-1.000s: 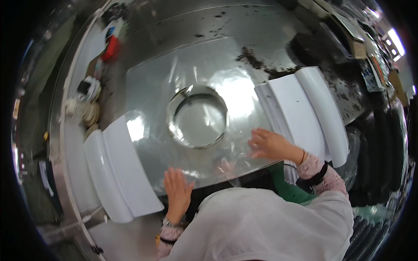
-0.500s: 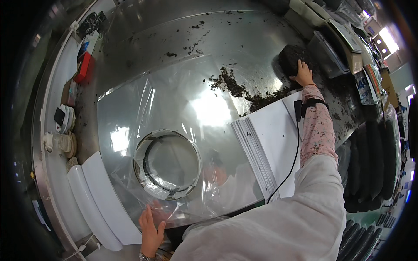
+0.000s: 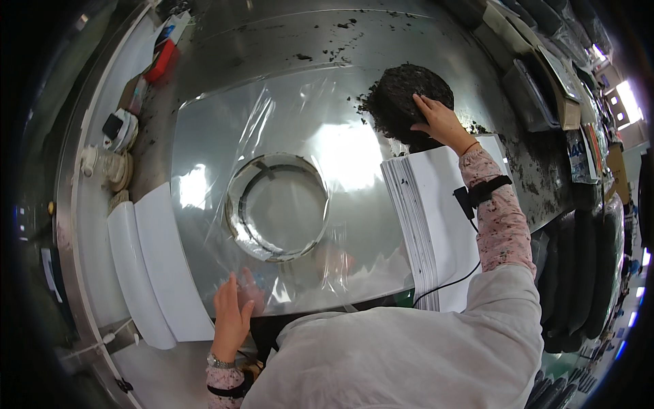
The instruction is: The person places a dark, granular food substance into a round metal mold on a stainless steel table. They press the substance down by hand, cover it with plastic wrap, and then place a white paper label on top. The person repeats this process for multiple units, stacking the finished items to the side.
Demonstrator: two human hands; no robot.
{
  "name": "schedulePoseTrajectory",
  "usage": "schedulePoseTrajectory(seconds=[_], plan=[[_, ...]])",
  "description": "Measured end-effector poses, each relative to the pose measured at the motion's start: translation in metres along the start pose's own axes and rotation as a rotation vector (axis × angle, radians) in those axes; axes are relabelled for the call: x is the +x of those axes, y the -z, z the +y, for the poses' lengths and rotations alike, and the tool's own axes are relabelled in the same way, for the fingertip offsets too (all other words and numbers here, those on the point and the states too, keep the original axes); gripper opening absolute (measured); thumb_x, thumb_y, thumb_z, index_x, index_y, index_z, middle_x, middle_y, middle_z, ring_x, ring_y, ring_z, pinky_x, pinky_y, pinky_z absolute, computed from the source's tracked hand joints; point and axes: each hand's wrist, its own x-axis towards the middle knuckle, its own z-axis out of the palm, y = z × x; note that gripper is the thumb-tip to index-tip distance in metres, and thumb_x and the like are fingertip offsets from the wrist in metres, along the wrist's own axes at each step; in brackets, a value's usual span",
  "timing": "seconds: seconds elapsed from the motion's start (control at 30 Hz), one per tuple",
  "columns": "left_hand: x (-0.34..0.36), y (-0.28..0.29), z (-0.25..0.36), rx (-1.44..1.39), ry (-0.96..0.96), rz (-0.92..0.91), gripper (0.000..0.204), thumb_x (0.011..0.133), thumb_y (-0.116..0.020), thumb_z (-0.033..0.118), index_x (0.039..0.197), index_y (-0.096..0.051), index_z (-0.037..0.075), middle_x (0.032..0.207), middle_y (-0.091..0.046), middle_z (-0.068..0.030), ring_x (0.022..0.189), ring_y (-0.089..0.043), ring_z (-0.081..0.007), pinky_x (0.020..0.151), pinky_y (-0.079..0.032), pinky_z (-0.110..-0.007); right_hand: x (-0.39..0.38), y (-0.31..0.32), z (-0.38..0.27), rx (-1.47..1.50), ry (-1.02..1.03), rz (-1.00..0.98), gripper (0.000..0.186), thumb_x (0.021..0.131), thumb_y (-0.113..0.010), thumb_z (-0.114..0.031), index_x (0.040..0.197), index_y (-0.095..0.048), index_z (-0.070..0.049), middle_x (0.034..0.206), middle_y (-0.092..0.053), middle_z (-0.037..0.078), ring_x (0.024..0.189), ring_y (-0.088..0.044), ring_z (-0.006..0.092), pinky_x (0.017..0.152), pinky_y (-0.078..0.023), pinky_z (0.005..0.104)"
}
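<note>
A clear plastic sheet (image 3: 300, 136) lies spread over a round hole (image 3: 277, 206) in the steel table (image 3: 272, 48). My left hand (image 3: 234, 315) rests flat on the near edge of the sheet, fingers spread. My right hand (image 3: 441, 123) is stretched far out and grips a round dark cake of crumbly material (image 3: 409, 95) at the sheet's far right corner. Dark crumbs lie around the cake. A thick stack of white paper sheets (image 3: 436, 232) lies under my right forearm.
A second stack of white paper (image 3: 153, 266) lies left of the sheet. Small tools, a tape roll (image 3: 109, 167) and a red object (image 3: 162, 60) sit along the left rim. Trays and packages line the right edge, with dark round cakes (image 3: 579, 273) stacked lower right.
My right hand has reached out to the dark cake and dragged it from the far right toward the plastic sheet. My left hand stays on the sheet's near edge.
</note>
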Motion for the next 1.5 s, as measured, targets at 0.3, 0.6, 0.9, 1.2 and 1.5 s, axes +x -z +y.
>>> schedulePoseTrajectory(seconds=[0.3,0.6,0.9,1.2,1.5], plan=[[-0.008,-0.009,-0.015,-0.012,-0.057,0.044,0.076,0.099,-0.065,0.021,0.162,-0.027,0.0,0.16,-0.039,-0.0227,0.146,-0.035,-0.046,0.121,-0.031,-0.052,0.004,-0.018,0.01,-0.163,0.005,0.149,0.079,0.094,-0.073,-0.039,0.156,-0.04,-0.003,0.15,-0.05,0.022,0.136,-0.05,0.0405,0.113,-0.043,0.0475],[-0.012,-0.013,-0.015,-0.007,-0.047,0.054,0.076,0.098,-0.067,0.023,0.161,-0.03,0.001,0.162,-0.037,-0.0212,0.148,-0.032,-0.0473,0.122,-0.029,-0.053,0.007,-0.021,0.017,-0.099,0.03,-0.091,0.077,0.097,-0.069,-0.035,0.155,-0.037,0.004,0.151,-0.048,0.025,0.138,-0.048,0.0399,0.112,-0.044,0.0473],[-0.011,-0.007,-0.014,-0.081,-0.073,0.1,0.068,0.098,-0.068,0.023,0.155,-0.04,-0.001,0.157,-0.044,-0.0232,0.148,-0.036,-0.0462,0.122,-0.031,-0.053,0.002,-0.036,0.01,-0.128,-0.178,0.184,0.075,0.085,-0.063,-0.005,0.153,-0.034,0.007,0.157,-0.04,0.029,0.147,-0.04,0.0423,0.118,-0.034,0.0589],[-0.009,0.012,-0.005,-0.049,-0.16,0.302,0.058,0.103,-0.063,0.019,0.154,-0.042,-0.001,0.157,-0.046,-0.0222,0.147,-0.04,-0.0427,0.119,-0.036,-0.049,-0.029,0.097,-0.198,0.245,0.309,0.418,0.083,0.081,-0.061,0.012,0.157,-0.03,0.001,0.163,-0.033,0.026,0.152,-0.034,0.0432,0.125,-0.023,0.059],[0.029,0.044,0.025,-0.225,-0.338,0.452,0.053,0.101,-0.067,0.016,0.15,-0.051,0.002,0.146,-0.057,-0.0214,0.134,-0.055,-0.0395,0.111,-0.045,-0.045,-0.058,0.071,-0.328,0.229,0.608,0.086,0.067,0.087,-0.056,-0.006,0.149,-0.038,0.013,0.16,-0.035,0.031,0.151,-0.033,0.0458,0.124,-0.02,0.0623]])
